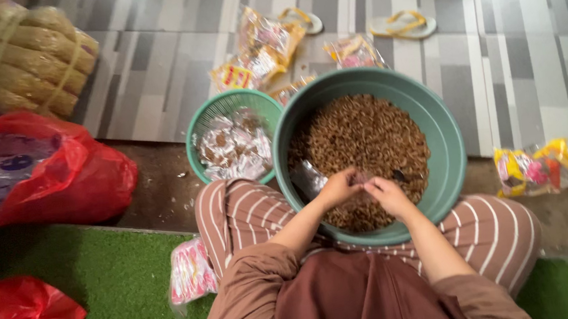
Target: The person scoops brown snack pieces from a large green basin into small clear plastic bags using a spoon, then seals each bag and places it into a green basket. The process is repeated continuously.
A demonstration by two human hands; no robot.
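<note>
My left hand [338, 187] and right hand [386, 194] meet over the near side of the big green basin [447, 142] on my lap, both pinched shut on a small clear packet [359, 181] between them. It looks light, thin and slippery, so I judge its crimped top edge the best hold. The brown snack pieces [366, 137] look brittle. At ten o'clock sits a smaller green basket [204, 122] of filled packets.

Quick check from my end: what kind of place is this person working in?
Probably a home porch or entryway floor, not a workshop. The person sits on green artificial turf beside grey floor tiles, with yellow sandals lying nearby and a green basin on the lap.
</note>
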